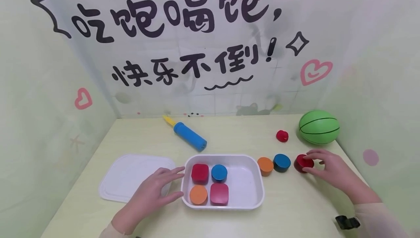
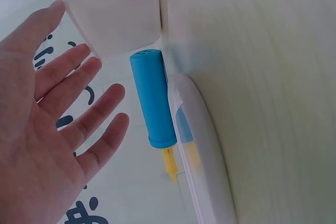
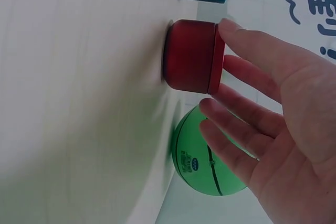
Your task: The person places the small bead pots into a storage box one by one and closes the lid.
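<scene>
At the right, a round red tin (image 1: 302,164) stands on the table, and my right hand (image 1: 331,168) pinches it near its lid with thumb and fingers. The right wrist view shows the thumb tip on the edge of the red tin (image 3: 190,57). My left hand (image 1: 155,185) is beside the left end of a white tray (image 1: 244,207), fingers spread and holding nothing. In the tray are a red square tin (image 1: 200,173), a blue round tin (image 1: 219,172), an orange round tin (image 1: 198,194) and a pinkish-red square tin (image 1: 219,194).
An orange tin (image 1: 265,166) and a blue tin (image 1: 282,162) stand between tray and right hand. Behind are a small red object (image 1: 282,136) and a green ball (image 1: 319,127). A blue hand pump (image 1: 190,136) lies at the back; a white lid (image 1: 131,176) lies at left.
</scene>
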The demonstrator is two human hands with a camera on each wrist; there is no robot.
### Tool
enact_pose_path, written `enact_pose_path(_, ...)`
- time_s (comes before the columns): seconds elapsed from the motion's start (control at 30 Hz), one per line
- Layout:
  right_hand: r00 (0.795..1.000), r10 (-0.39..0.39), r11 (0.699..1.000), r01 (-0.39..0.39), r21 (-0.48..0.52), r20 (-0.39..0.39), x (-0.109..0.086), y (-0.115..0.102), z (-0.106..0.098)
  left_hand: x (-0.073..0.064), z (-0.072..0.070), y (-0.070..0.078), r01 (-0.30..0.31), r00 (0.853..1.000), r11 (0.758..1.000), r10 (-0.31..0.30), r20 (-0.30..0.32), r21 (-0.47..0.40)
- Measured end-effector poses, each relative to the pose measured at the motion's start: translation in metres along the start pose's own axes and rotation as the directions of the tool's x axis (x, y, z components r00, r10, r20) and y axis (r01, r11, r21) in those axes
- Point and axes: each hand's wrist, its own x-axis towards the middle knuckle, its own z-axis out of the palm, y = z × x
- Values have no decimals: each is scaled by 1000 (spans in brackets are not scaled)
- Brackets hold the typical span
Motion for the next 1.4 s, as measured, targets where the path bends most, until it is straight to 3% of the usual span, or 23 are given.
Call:
enact_pose_path(0.37, 1000, -12, 1000, 12, 5, 5, 3, 4, -2, 1, 0, 1, -18, 1000, 1000, 18, -8, -1)
enact_pose_path(0.63, 1000, -27, 999, 27, -21, -15, 2, -5, -6, 0, 1, 0, -22, 1000, 1000, 22, -9, 0)
enact_pose_path(1.2, 988, -116, 993, 112, -42, -98, 9, -70, -25, 0, 0, -1, -8, 1000, 1000, 8, -7, -9)
enact_pose_path(1.4, 973, -179, 984, 178, -19, -145, 11, -91, -28, -1, 1, -2, 3, 1000, 1000, -3, 0, -16)
